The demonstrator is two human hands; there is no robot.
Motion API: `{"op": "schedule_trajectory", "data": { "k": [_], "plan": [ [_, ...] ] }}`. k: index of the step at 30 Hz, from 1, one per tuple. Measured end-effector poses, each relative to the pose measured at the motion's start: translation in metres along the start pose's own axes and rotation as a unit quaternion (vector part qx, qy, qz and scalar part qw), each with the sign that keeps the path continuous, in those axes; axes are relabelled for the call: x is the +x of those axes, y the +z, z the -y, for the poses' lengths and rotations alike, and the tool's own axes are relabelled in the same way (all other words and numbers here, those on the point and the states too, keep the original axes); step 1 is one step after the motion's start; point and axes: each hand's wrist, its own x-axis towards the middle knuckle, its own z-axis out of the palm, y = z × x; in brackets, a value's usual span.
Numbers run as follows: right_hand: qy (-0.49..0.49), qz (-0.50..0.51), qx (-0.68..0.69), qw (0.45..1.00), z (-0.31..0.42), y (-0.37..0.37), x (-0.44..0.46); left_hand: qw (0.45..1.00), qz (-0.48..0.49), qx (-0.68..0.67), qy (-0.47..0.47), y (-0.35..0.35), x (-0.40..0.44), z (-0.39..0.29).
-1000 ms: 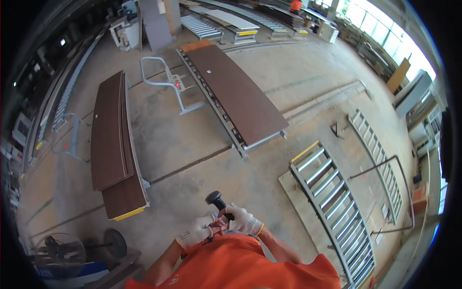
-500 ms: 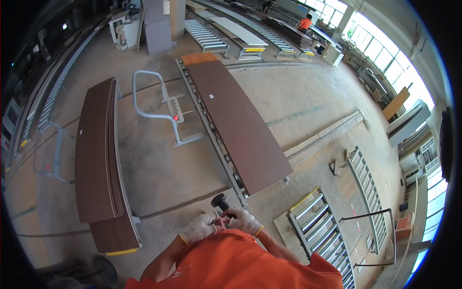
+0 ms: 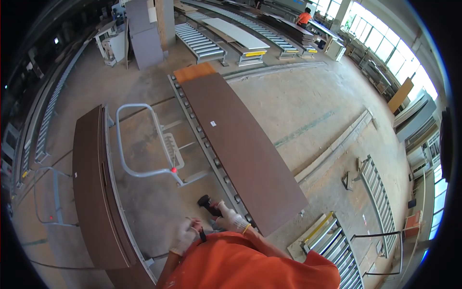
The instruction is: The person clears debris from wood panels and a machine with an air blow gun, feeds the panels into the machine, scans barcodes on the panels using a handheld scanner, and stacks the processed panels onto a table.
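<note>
My left hand [image 3: 184, 236], in a white glove with bare fingertips, is close to my orange shirt [image 3: 240, 257]. Its fingers look curled, partly blurred, with a small dark piece [image 3: 202, 235] at them. My right hand [image 3: 232, 219], gloved alike, is closed just right of it. Beyond its fingertips extends a black object [image 3: 206, 201] with a rounded end; I cannot tell whether the hand holds it. Nearest my right hand is a long brown panel [image 3: 240, 154] with a small white label, lying on a roller conveyor [image 3: 211, 159].
More brown panels [image 3: 89, 192] lie stacked at left. A grey tubular frame [image 3: 122, 159] with a red knob stands between the stacks. Roller sections [image 3: 337, 245] and a black bar frame [image 3: 400, 250] are at right. A person in orange [image 3: 304, 18] is far back.
The view has moved forward, so the brown panel and the grey frame appear nearer and lower. My hands have moved apart, the left one shifting left and down.
</note>
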Motion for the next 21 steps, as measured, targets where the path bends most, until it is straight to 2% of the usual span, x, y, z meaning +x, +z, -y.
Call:
{"op": "schedule_trajectory", "data": {
  "k": [1, 3, 5, 7, 8, 9, 11, 12, 13, 14, 15, 16, 17, 18, 19, 21],
  "plan": [
    [-0.002, 0.001, 0.003, 1.0, 0.01, -0.018, 0.037, 0.996, -0.067, -0.06, 0.006, -0.025, 0.031, 0.012],
    [-0.081, -0.047, -0.017, 0.995, 0.029, -0.056, 0.108, 0.981, -0.151, -0.118, -0.03, -0.088, 0.095, 0.042],
    [-0.11, -0.054, -0.019, 0.992, 0.054, -0.087, 0.172, 0.952, -0.28, -0.091, -0.077, -0.144, 0.143, 0.018],
    [-0.084, -0.133, -0.016, 0.987, 0.064, -0.115, 0.233, 0.937, -0.317, -0.099, -0.104, -0.212, 0.19, 0.031],
    [-0.041, -0.129, 0.006, 0.991, 0.059, -0.131, 0.268, 0.925, -0.34, -0.1, -0.137, -0.248, 0.213, 0.044],
    [-0.038, -0.125, 0.006, 0.991, 0.042, -0.144, 0.317, 0.919, -0.363, -0.056, -0.147, -0.28, 0.238, 0.061],
    [-0.044, -0.102, 0.21, 0.971, 0.017, -0.162, 0.393, 0.893, -0.405, -0.011, -0.197, -0.331, 0.297, 0.087],
    [-0.005, -0.086, 0.166, 0.982, 0.009, -0.181, 0.428, 0.872, -0.425, -0.004, -0.242, -0.359, 0.328, 0.1],
    [0.064, -0.069, 0.173, 0.98, 0.005, -0.19, 0.465, 0.869, -0.397, 0.063, -0.289, -0.392, 0.362, 0.119],
    [0.092, -0.064, 0.163, 0.98, -0.016, -0.194, 0.509, 0.853, -0.419, 0.154, -0.271, -0.408, 0.393, 0.128],
    [0.091, -0.109, 0.138, 0.98, -0.03, -0.194, 0.551, 0.795, -0.476, 0.234, -0.293, -0.416, 0.432, 0.127],
    [0.1, -0.146, 0.056, 0.983, -0.057, -0.193, 0.599, 0.725, -0.529, 0.302, -0.32, -0.423, 0.471, 0.124],
    [0.1, -0.179, -0.031, 0.978, -0.092, -0.192, 0.648, 0.617, -0.609, 0.33, -0.373, -0.427, 0.503, 0.13],
    [0.113, -0.164, -0.04, 0.979, -0.128, -0.194, 0.698, 0.622, -0.597, 0.366, -0.351, -0.445, 0.516, 0.135],
    [0.125, -0.194, -0.058, 0.971, -0.165, -0.195, 0.744, 0.627, -0.582, 0.4, -0.328, -0.465, 0.526, 0.135],
    [0.165, -0.224, -0.011, 0.961, -0.235, -0.195, 0.832, 0.673, -0.525, 0.336, -0.398, -0.479, 0.557, 0.11]
  ]
}}
